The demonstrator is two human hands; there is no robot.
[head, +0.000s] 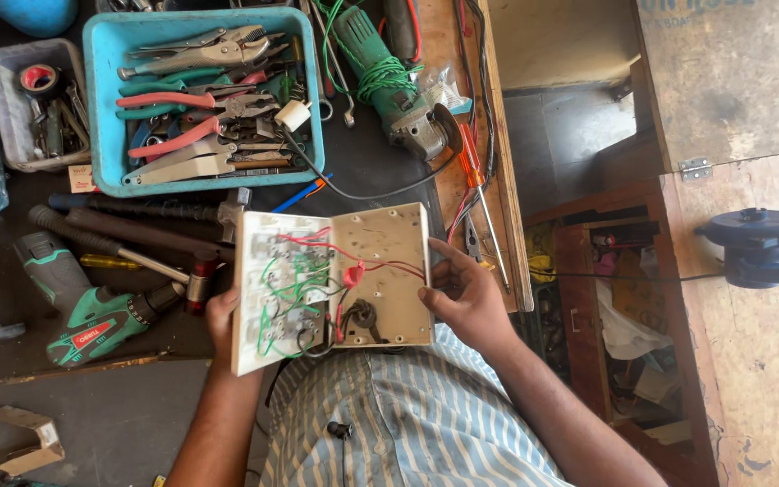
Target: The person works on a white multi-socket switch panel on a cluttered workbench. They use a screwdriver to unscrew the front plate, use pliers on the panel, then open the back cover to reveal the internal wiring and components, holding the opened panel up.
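1. Cream plastic switch box (380,271), opened like a book, is held just above the person's striped shirt (407,424) at the bench edge. Red, green and black wires (304,280) run across both halves.
2. Left hand (223,320) grips the box's left half at its lower left edge; the fingers go behind the box and are hidden.
3. Right hand (466,293) clasps the right edge of the box, thumb on the inner face near the red wires, fingers curled behind.
4. Blue tray (105,108) sits on the bench beyond the box, filled with pliers (182,99) and other hand tools.
5. Green grinder (389,81), cord wound around its body, lies right of the tray.
6. Green drill (83,316) lies left of the box, near the left hand.
7. Two hammers (137,230) lie between the tray and the drill.
8. Clear tub (33,99) with a tape roll stands left of the tray.
9. Screwdriver (480,194) with an orange handle rests on the wooden ledge, just beyond the right hand.
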